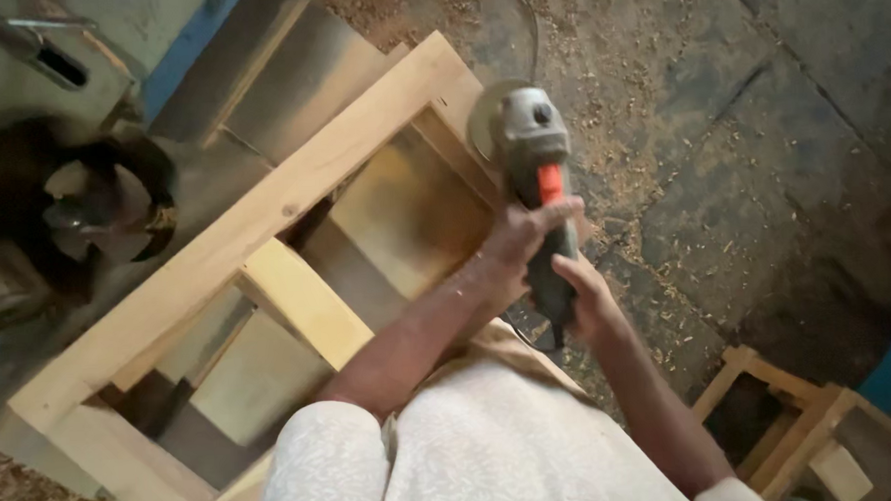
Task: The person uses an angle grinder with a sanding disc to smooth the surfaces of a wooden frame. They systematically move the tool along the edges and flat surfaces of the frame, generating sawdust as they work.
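I hold a grey angle grinder (pixel 533 151) with an orange switch and a sanding disc at its far end. My left hand (pixel 527 233) grips the middle of its body, fingers wrapped over the top. My right hand (pixel 586 299) grips the rear of the handle. The disc sits against the top corner of a pale wooden frame (pixel 254 224) that lies tilted on the floor, with a cross rail (pixel 302 299) in its middle.
Sawdust and shavings cover the stone floor (pixel 721 148). A small wooden stool frame (pixel 809 425) stands at lower right. A dark round machine part (pixel 78 201) lies at left, with a blue edge (pixel 186 51) above it.
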